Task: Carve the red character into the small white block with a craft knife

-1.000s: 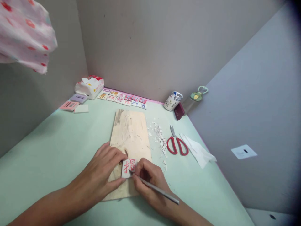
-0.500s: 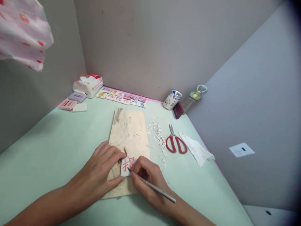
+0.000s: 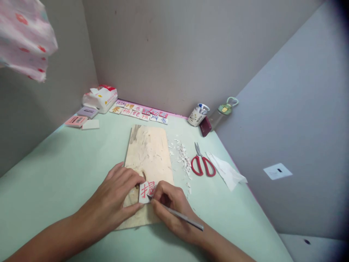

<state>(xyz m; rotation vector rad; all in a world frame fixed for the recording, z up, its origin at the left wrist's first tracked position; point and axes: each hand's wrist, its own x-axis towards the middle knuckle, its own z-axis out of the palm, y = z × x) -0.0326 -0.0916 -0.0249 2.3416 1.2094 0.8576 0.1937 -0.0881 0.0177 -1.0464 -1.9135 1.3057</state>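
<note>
One small white block [image 3: 146, 190] with a red character drawn on it lies at the near end of the wooden board [image 3: 148, 153], and both hands work on it there. The left hand [image 3: 117, 198] rests flat on the board, fingers lightly curled against the block's left edge to steady it; the right hand [image 3: 170, 207] pinches a thin metal carving knife [image 3: 177, 214] like a pen, tip touching the block's lower edge. The red strokes look whole, so the cutting seems at an early stage, though white chips [image 3: 184, 160] lie just right of the board. Beyond the board's far end a row of finished coloured blocks [image 3: 140, 112] is lined up. Right of that row stands a paper cup [image 3: 198, 115]; its contents cannot be made out. A bottle [image 3: 222, 112] lies beside it.
</note>
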